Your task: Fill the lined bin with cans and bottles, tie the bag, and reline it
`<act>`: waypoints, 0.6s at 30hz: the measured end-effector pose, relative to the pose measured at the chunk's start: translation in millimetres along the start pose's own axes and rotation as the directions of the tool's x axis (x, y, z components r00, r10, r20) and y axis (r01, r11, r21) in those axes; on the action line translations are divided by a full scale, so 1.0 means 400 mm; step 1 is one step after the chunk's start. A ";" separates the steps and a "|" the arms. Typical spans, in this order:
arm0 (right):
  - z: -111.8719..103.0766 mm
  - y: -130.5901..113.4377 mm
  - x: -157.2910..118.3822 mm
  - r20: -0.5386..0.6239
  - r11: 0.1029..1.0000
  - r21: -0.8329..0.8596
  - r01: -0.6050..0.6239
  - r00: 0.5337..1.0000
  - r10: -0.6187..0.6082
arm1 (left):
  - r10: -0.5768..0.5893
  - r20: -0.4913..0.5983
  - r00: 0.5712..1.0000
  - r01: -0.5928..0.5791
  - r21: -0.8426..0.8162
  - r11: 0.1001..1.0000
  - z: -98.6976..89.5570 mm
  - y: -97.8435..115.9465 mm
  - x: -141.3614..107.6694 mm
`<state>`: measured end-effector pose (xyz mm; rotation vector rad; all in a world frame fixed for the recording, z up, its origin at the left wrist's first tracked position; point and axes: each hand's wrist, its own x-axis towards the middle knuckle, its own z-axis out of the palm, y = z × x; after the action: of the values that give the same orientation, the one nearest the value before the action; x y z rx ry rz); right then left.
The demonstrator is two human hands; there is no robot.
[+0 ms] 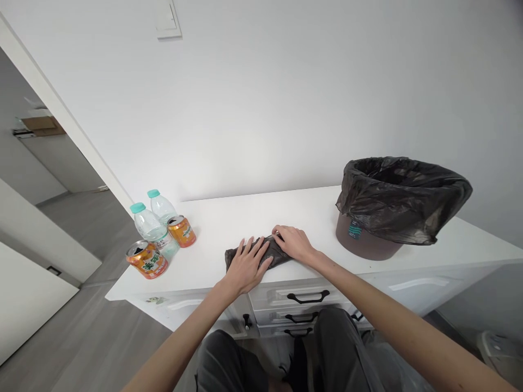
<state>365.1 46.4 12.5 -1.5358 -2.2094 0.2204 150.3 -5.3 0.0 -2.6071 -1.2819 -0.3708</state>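
Note:
A black plastic bag (278,251), folded into a flat strip, lies on the white cabinet top near its front edge. Across its left part rests my left hand (246,267), palm down with the fingers spread. My right hand (295,243) is at the bag's upper right part, its fingers bent and closed on the plastic; the fingertips are partly hidden. To the right of my hands stands a brown trash can (357,242) lined with a black trash bag (392,209), which hangs over the rim.
At the left end of the cabinet top (229,215) stand two opened orange soda cans (147,260) and two clear bottles with teal caps (152,224). A white wall (261,98) rises behind. Drawers with black handles (308,297) are below the front edge, close to my knees.

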 end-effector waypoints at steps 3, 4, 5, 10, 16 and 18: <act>0.027 0.003 0.000 -0.014 0.998 -0.060 0.008 1.000 -0.009 | -0.059 0.056 0.997 0.063 -0.062 0.996 0.034 -0.015 -0.010; 0.035 0.004 0.001 -0.014 0.998 -0.062 0.003 1.000 -0.004 | -0.074 0.062 0.995 0.079 -0.078 0.994 0.040 -0.017 -0.013; 0.043 0.005 0.003 -0.014 0.998 -0.067 -0.001 1.000 0.001 | -0.085 0.060 0.995 0.090 -0.089 0.992 0.043 -0.018 -0.016; 0.063 0.008 0.014 -0.008 0.996 -0.090 -0.020 1.000 0.020 | -0.095 0.034 0.995 0.098 -0.094 0.991 0.050 -0.013 -0.020; 0.030 -0.008 0.014 0.020 0.993 -0.120 -0.013 1.000 0.016 | -0.074 0.079 0.994 0.084 -0.136 0.987 0.033 -0.025 -0.031; 0.020 -0.027 -0.002 -0.022 0.993 -0.121 -0.008 1.000 0.006 | -0.023 0.059 0.998 0.033 -0.182 0.983 0.019 -0.053 -0.047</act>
<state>352.6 42.8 9.0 -1.6019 -2.2374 0.0721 123.4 -4.3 -11.3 -2.7718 -1.3645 -0.4420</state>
